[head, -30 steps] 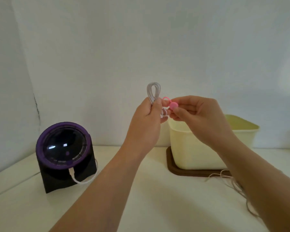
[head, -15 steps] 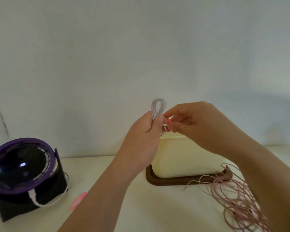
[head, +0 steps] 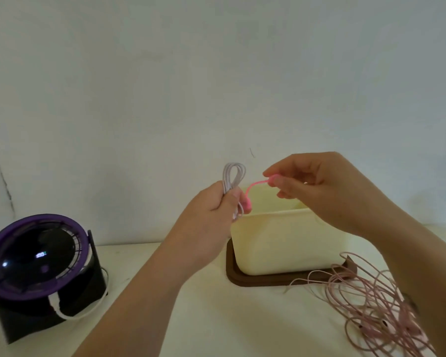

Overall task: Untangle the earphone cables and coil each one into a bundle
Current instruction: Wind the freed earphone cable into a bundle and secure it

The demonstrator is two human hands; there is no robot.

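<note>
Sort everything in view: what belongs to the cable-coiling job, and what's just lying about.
Job: white cable bundle, gripped by left hand; pink tie, pinched by right hand; tangled pink cables on table.
Lying about: purple-rimmed device; cream bin on brown tray.

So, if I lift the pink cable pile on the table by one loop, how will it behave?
Probably floppy: the pink cable pile lies in thin, loose loops, so it would sag. The loops cross each other, so most would likely come up together, snagged.
</note>
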